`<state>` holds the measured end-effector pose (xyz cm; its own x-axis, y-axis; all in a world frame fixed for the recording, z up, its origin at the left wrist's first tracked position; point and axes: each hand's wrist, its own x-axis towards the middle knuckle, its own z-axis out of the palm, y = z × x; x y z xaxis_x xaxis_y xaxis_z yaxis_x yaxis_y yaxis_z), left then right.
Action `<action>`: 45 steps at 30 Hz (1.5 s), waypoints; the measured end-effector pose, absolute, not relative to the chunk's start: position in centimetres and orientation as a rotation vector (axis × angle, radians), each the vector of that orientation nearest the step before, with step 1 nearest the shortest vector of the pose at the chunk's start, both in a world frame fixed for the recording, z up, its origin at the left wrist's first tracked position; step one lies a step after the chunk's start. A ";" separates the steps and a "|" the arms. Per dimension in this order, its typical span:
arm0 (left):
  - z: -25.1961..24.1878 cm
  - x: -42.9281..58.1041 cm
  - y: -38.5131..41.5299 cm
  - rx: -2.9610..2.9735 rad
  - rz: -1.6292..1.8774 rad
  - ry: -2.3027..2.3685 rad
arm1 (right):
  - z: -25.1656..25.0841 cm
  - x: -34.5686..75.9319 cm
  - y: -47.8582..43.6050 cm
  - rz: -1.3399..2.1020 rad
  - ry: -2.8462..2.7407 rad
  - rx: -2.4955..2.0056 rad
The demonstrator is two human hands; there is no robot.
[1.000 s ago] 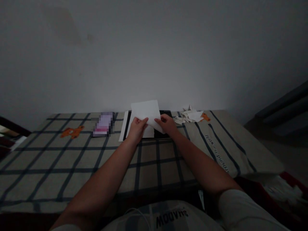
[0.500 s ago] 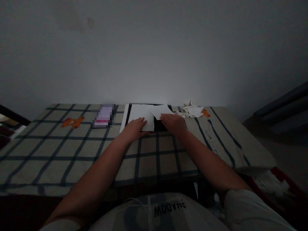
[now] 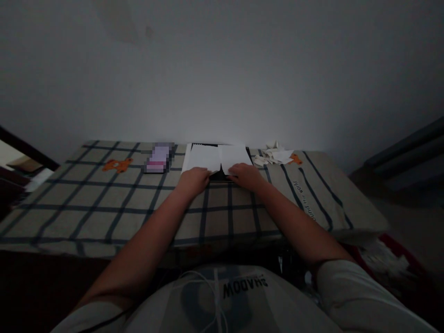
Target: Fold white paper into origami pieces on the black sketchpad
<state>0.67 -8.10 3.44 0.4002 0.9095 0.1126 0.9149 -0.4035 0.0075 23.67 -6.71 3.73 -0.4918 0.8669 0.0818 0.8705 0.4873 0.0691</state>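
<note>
White paper (image 3: 204, 156) lies over a dark, flat book-like item (image 3: 218, 176) near the wall. A narrow gap opens between two parts of the paper at their near edge, showing black beneath. My left hand (image 3: 196, 179) is closed on the paper's near left part, its thumb and fingers pinched at the edge by the gap. On the other side of the gap, my right hand (image 3: 245, 175) pinches the near edge of the right part. The undersides of both hands are hidden.
A phone (image 3: 158, 158), blurred out, lies to the left on the checked cloth (image 3: 149, 199). Crumpled paper scraps (image 3: 274, 155) sit to the right. Behind the table stands a wall (image 3: 222, 83). A red container (image 3: 391, 245) with pale stuff is low at the right.
The right piece of paper has turned and now lies beside the left part, covering more of the black. My left hand has closed from lying flat. The view has shifted a little.
</note>
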 end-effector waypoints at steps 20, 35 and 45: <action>2.3 0.9 -9.8 -2.396 -0.198 -1.807 | 2.2 19.3 -8.7 -0.150 -2.720 -1.407; 5.4 0.4 -12.0 -2.249 -0.416 -1.985 | 3.0 19.0 -9.3 -0.097 -2.634 -1.513; 7.1 -0.9 -12.8 -2.078 -0.597 -2.010 | 2.4 18.7 -7.9 0.048 -2.257 -1.581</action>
